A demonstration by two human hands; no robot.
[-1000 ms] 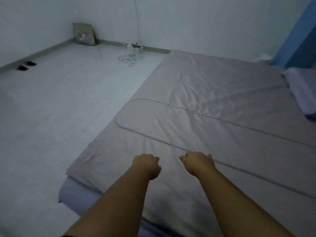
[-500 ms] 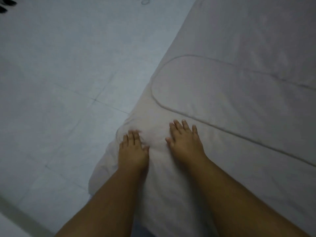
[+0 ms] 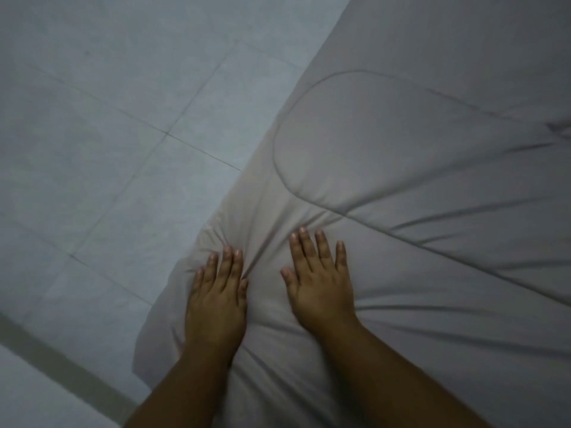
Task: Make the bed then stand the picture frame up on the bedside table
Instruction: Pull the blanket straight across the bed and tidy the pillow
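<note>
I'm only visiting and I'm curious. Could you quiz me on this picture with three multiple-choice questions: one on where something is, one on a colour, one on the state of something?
1. Where do the left hand and the right hand lie?
A. On the tiles
B. On the blanket, near its corner
C. On a pillow

2. What colour is the blanket?
A. Bright red
B. Dark green
C. Pale grey

3. How are the fingers of both hands?
A. Straight and flat, pressing the cloth
B. Curled into fists
C. Pinching a picture frame

Answers:
1 B: both palms lie on the blanket beside its edge, with the floor off to the left.
2 C: the cloth looks pale grey in the dim light.
3 A: all the fingers lie stretched out, and creases spread from them.
</note>
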